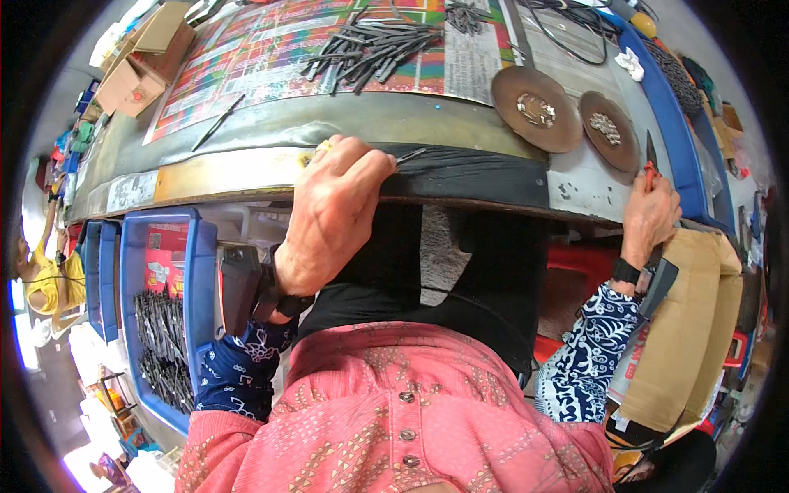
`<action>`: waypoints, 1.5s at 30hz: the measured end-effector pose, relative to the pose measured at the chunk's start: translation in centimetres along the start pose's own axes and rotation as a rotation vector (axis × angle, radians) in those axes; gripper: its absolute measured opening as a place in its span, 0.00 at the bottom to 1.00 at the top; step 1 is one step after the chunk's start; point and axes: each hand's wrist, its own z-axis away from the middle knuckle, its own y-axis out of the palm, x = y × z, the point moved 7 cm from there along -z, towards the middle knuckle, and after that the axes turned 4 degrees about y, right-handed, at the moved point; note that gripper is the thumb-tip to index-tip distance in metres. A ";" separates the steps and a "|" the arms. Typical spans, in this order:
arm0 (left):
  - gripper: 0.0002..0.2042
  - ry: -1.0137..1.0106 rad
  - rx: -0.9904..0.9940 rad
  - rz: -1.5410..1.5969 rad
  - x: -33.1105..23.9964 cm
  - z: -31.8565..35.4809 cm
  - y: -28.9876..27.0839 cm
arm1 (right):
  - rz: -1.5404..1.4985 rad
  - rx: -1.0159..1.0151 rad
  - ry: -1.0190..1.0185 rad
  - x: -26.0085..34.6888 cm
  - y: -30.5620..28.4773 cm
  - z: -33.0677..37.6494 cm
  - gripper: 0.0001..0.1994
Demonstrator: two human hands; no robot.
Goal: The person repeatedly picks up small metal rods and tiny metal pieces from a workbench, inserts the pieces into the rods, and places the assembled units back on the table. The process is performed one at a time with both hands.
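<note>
Small workshop or assembly stall, going by a worn metal-topped counter [345,123] spread with a heap of thin dark metal pieces [370,49], two rusty round dishes [534,107] of small parts, coiled black cable [575,25], a blue crate [164,312] of more dark pieces underneath, cardboard boxes [140,66] at the edge.

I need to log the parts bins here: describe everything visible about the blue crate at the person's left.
The blue crate is a rectangular bin that looks like moulded plastic, with thick upright walls and an open top. It sits below the workbench edge, to the left of the person's left forearm, beside another blue bin further left. Inside lies a heap of thin dark metal pieces, and a red printed sheet leans at its far end. Neither hand touches it; what it rests on cannot be seen.
</note>
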 end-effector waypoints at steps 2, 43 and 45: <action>0.07 0.004 0.026 -0.054 0.2 0.1 -0.1 | 0.058 -0.001 -0.002 -0.1 0.2 -0.2 0.18; 0.06 -0.121 -0.070 -0.336 12.9 -2.3 -4.5 | -0.100 -0.154 -0.126 2.2 -2.8 1.9 0.16; 0.05 -0.129 -0.040 -0.373 12.8 -3.6 -3.5 | -0.143 -0.187 -0.157 2.8 -3.5 2.3 0.15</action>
